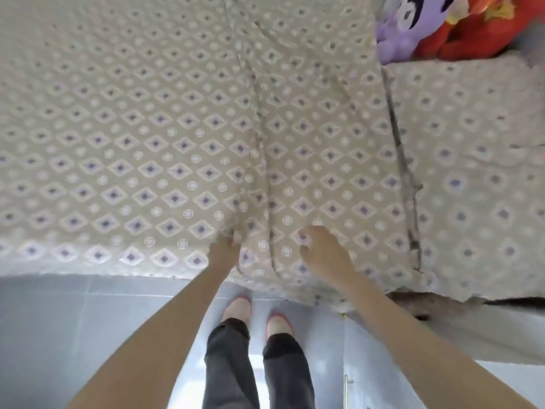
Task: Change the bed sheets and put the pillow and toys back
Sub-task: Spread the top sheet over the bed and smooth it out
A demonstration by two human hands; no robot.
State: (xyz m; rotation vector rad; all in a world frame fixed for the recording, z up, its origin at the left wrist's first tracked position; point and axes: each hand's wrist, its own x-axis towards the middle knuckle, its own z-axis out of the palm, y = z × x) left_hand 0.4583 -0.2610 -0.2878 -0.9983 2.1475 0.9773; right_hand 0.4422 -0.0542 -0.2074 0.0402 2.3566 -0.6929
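A beige bed sheet (153, 137) with a purple diamond and white circle print covers the bed and fills most of the view. My left hand (224, 251) pinches a raised fold of the sheet near the bed's front edge. My right hand (323, 251) rests on the sheet just to the right, fingers curled against the fabric. A pillow (477, 178) in the same print lies at the right. A purple plush toy (404, 28) and a red plush toy (483, 28) sit at the far right corner.
Grey floor tiles (73, 320) run along the bed's front edge. My legs in dark trousers and pink slippers (239, 308) stand right against the bed. A white cabinet door with a handle (349, 382) is at the lower right.
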